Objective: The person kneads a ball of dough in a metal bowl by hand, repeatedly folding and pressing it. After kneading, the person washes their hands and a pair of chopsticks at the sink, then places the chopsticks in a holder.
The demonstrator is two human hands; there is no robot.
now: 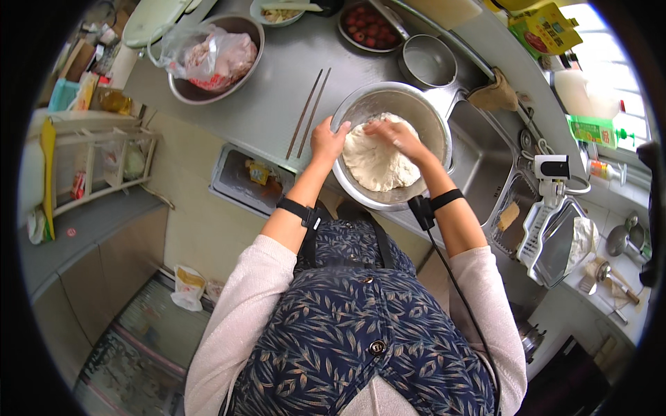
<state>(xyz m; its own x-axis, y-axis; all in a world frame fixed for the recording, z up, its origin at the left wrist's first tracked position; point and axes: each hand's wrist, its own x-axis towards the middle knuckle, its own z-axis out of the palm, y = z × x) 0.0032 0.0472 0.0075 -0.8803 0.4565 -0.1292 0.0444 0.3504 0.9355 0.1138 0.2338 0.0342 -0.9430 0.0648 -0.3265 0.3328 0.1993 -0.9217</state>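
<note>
A large metal mixing bowl [436, 118] stands at the counter's front edge, close to the sink. In it lies a big lump of pale dough [378, 163], uneven on top and pressed against the bowl's side. My left hand [328, 141] grips the bowl's left rim, its thumb over the edge. On the upper part of the dough rests my right hand [402, 139], slightly blurred, with its fingers stretched out; the contact under the fingertips is hidden. A pair of chopsticks [310, 114] lies on the counter to the left of the bowl.
Behind the bowl stand an empty metal pan [429, 61] and a bowl of red fruit [371, 28]. Farther left, a metal basin [251, 62] holds raw meat in a plastic bag [215, 59]. The sink [485, 156] lies right. An open drawer [239, 187] juts out below the counter.
</note>
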